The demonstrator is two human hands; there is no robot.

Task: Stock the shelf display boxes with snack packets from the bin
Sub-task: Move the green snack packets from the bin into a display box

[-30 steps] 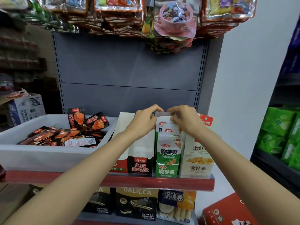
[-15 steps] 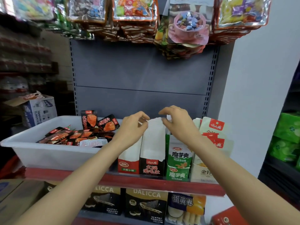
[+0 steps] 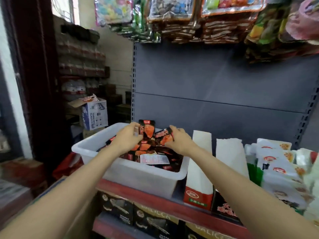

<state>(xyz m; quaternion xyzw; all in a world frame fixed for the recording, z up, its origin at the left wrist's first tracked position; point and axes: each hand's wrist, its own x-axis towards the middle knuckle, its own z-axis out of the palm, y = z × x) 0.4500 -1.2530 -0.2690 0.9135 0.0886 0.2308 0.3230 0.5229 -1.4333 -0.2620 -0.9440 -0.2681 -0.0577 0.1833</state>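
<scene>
A white plastic bin (image 3: 131, 175) on the red shelf holds several black-and-orange snack packets (image 3: 151, 149). One packet (image 3: 146, 130) stands upright at the back and another (image 3: 162, 135) leans beside it. My left hand (image 3: 127, 138) hovers over the bin, its loosely curved fingers at the upright packet's left edge. At the leaning packet's right edge are the curved fingers of my right hand (image 3: 179, 141); blur hides whether they pinch it. Right of the bin stand tall white display boxes (image 3: 198, 169), (image 3: 231, 157).
Further right, white and green snack boxes (image 3: 279, 169) crowd the shelf. Bagged goods (image 3: 198, 19) hang overhead. Black boxes (image 3: 151, 219) fill the shelf (image 3: 138, 190) below. A cardboard carton (image 3: 95, 112) and stacked bottles sit back left.
Both hands left the tops of the display boxes and swung left to the bin. The view turned left with them.
</scene>
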